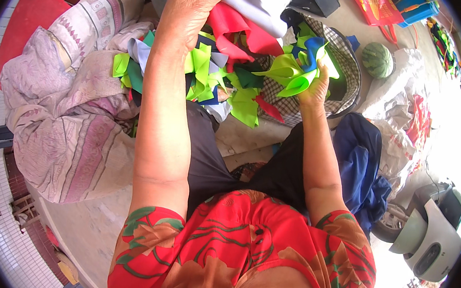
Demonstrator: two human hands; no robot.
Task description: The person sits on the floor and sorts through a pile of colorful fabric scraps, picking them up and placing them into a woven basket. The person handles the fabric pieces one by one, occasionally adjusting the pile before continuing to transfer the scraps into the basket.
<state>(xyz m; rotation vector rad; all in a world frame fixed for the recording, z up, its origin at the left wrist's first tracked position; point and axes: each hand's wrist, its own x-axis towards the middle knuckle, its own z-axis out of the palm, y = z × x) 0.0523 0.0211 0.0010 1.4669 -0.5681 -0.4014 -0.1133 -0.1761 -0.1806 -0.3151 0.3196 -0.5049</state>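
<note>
My left hand (187,11) is raised at the top of the view, its fingers closed on the edge of a pale grey cloth scrap (261,7). Just under that scrap hangs a red cloth piece (237,32); whether the same fingers hold it I cannot tell. Over a checkered fabric-lined container (353,72), my right hand (316,90) grips a bunch of bright green cloth scraps (286,72), with a blue scrap (314,53) among them. Between my arms lies a loose heap of green, navy, grey and red scraps (199,67).
A crumpled patterned sheet (73,125) covers the left side. To the right are a watermelon (377,60), white plastic bags (396,103) and dark blue cloth (356,149). A grey-green machine-like object (433,238) stands lower right; a red basket (375,6) sits far right.
</note>
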